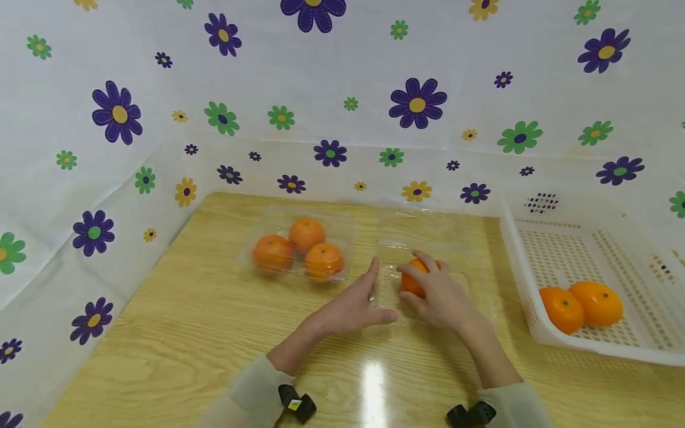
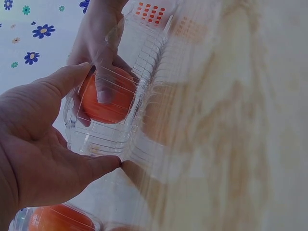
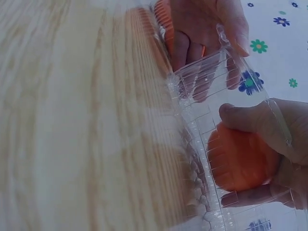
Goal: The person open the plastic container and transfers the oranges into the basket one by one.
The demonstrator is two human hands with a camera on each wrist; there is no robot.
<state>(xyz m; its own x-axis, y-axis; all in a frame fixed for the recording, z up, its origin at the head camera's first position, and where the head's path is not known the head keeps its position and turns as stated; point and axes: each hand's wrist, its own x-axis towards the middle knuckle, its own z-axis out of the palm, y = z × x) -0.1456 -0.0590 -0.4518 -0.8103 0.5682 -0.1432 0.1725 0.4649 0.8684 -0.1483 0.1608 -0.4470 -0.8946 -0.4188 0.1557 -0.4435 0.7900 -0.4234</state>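
A clear plastic clamshell box lies with its lid folded back on the table. Inside it is an orange, which my right hand grips from above with thumb and fingers around its sides. In the right wrist view the same orange shows through the ribbed clear wall. My left hand is at the box's left side, thumb and fingers spread wide and fairly straight along the wall. The left wrist view has the left hand right at the box's edge, holding no fruit.
Left of the hands, a second clear box contains three oranges. A white perforated basket stands at the right with two oranges in its near left corner. A flower-print sheet hangs behind the wooden table.
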